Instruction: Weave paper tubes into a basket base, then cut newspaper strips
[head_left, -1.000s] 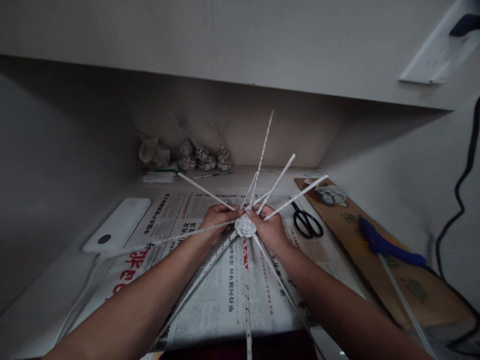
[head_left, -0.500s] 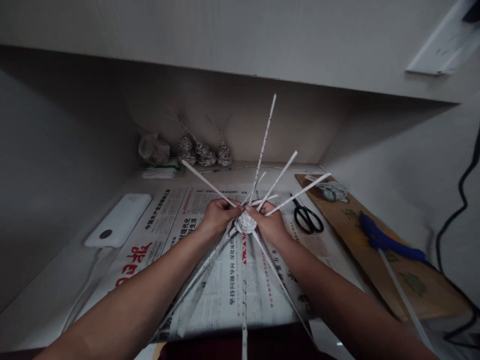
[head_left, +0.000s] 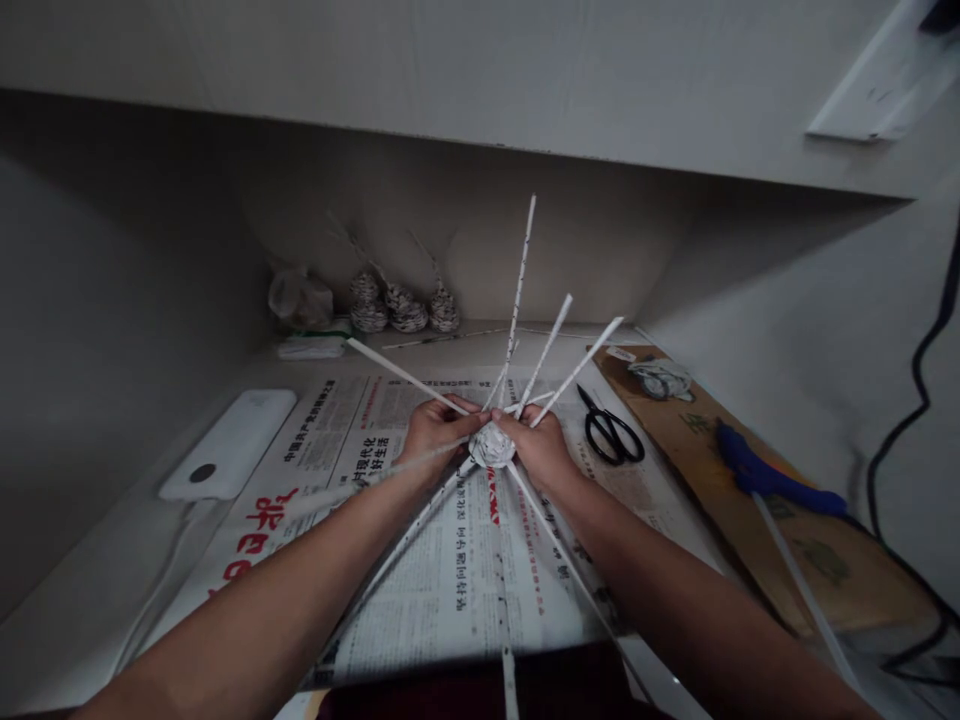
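Between my hands is a small round piece woven from rolled paper strips point(head_left: 493, 446), with several long white strips spreading out from it in all directions. My left hand point(head_left: 439, 432) pinches its left edge, thumb and fingers closed at the base of the strips. On the other side my right hand point(head_left: 541, 440) grips the right edge, its thumb close to the left one. One strip stands up toward the back, others slant right, left and down toward my body. The fingertips beneath the weave are partly hidden.
Newspaper point(head_left: 420, 560) covers the worktop. Black scissors point(head_left: 613, 436) lie to the right, beside cardboard point(head_left: 750, 500) bearing a blue glue gun point(head_left: 776, 482) and crumpled wrap point(head_left: 660, 380). A white power bank point(head_left: 232, 445) sits left. Woven gourd shapes point(head_left: 407, 308) and a plastic bag point(head_left: 300, 298) stand behind.
The strips on the right have swung inward and more upright. One strip now crosses over my left wrist, blurred. Both hands keep their hold on the woven piece.
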